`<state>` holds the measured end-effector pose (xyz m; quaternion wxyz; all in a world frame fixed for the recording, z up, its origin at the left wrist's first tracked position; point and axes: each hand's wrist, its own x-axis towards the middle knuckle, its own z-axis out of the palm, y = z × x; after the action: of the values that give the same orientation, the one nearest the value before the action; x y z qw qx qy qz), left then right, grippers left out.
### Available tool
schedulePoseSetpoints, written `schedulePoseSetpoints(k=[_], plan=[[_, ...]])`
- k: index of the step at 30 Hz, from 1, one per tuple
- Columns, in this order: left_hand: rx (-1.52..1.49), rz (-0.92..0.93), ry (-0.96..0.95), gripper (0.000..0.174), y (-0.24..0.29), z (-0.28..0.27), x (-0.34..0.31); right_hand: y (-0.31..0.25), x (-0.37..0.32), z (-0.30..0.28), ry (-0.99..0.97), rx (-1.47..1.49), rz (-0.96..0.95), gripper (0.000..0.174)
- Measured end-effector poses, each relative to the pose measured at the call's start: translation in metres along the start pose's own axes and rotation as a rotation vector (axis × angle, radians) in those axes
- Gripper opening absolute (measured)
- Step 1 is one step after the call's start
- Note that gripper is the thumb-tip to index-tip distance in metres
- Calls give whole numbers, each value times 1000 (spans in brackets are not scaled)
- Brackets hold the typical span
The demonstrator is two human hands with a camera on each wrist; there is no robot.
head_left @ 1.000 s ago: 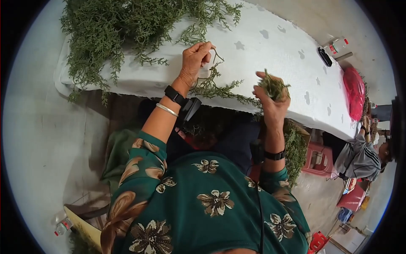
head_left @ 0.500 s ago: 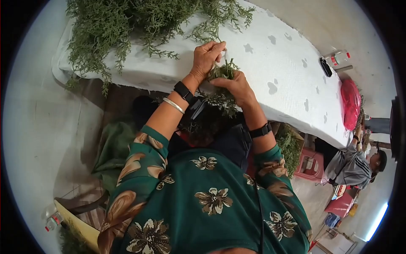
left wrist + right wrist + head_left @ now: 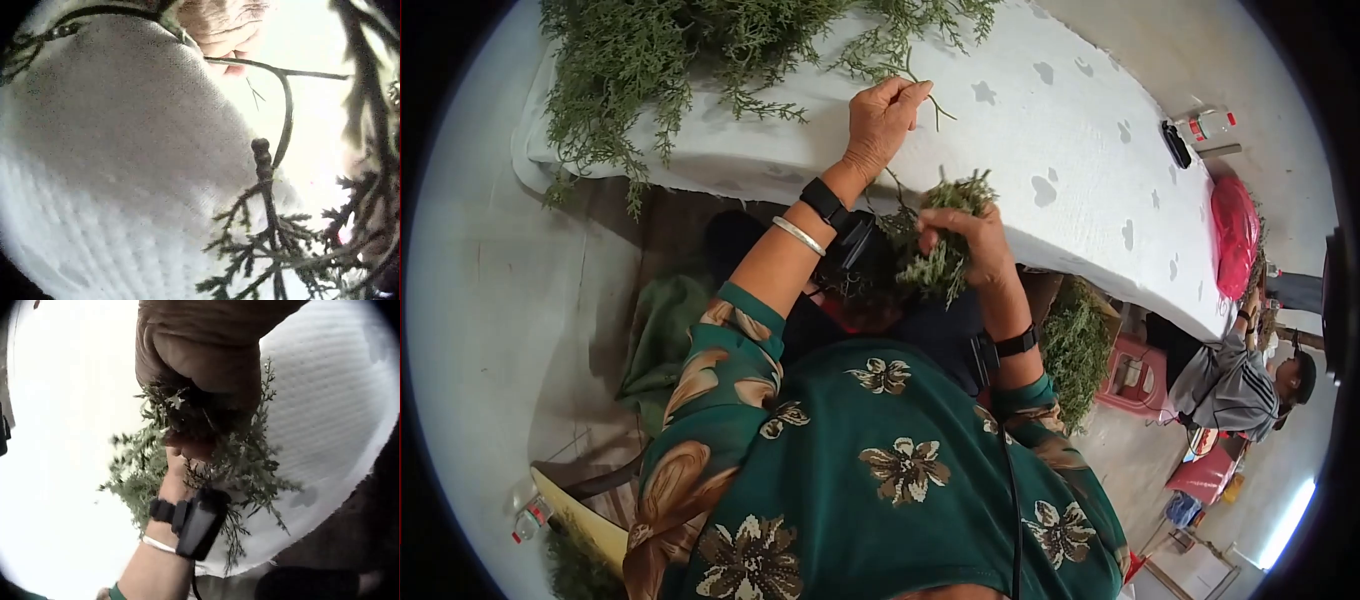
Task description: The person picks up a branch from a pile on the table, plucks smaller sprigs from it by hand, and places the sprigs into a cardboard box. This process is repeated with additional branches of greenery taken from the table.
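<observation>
Above the white cloth's front edge, my left hand (image 3: pixel 882 122) pinches a thin bare stem (image 3: pixel 941 108) between thumb and fingertips. In the left wrist view a forked stem (image 3: pixel 286 112) runs out from beside the fingers, with a leafy sprig (image 3: pixel 269 250) below. My right hand (image 3: pixel 978 240) grips a bunch of green sprigs (image 3: pixel 945 265), lower and to the right of the left hand. The right wrist view shows leaves (image 3: pixel 140 475) spreading on both sides of the right hand (image 3: pixel 206 356); its fingertips are partly hidden.
A large heap of greenery (image 3: pixel 640 80) covers the table's (image 3: pixel 1090 190) left end. At the far right lie a black object (image 3: pixel 1176 145), a bottle (image 3: pixel 1208 124) and a red bag (image 3: pixel 1234 235). Another person (image 3: pixel 1235 385) is beyond. More greenery (image 3: pixel 1075 340) stands below the table edge.
My right hand has come left from farther along the table, met the left hand, then drawn slightly down and away with the bunch. The left hand has shifted slightly, still pinching a stem.
</observation>
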<state>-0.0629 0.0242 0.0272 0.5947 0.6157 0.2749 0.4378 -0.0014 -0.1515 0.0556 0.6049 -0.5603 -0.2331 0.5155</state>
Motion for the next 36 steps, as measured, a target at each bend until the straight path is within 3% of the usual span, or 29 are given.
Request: schedulePoseSetpoints(k=[2,4,11,14,15,17,18,20,25,28,29,32,36], plan=[[105,61,5,25,-6,4,0,8,-8,1,-124,56,155,3],[315,192,24,25,-10,6,-2,13,-18,-3,-114,54,163,4],[448,295,57,25,-16,12,-3,-14,-74,-17,-211,-94,133,14],[433,271,83,27,-14,11,-5,-16,-87,-25,190,-215,-164,18],[418,251,89,30,-11,10,-4,-15,-82,-24,195,-211,-169,18],[399,233,96,32,-10,12,-4,-10,-57,-20,-7,-718,-701,22],[398,220,92,31,-9,12,-5,-6,-47,-13,-5,-717,-700,22],[403,203,84,31,-8,9,-4,4,-28,5,-115,-1290,-966,32],[373,255,116,26,-15,8,-3,24,-10,14,-50,-1553,-825,40],[360,245,138,25,-23,8,1,24,-26,16,-41,-1488,-479,39],[359,244,133,25,-22,10,1,27,-30,11,-37,-1487,-475,39],[473,360,205,25,-18,12,-2,37,-42,-7,31,-1003,-484,39],[459,330,216,25,-15,19,-8,29,-60,-2,24,-867,-558,37]])
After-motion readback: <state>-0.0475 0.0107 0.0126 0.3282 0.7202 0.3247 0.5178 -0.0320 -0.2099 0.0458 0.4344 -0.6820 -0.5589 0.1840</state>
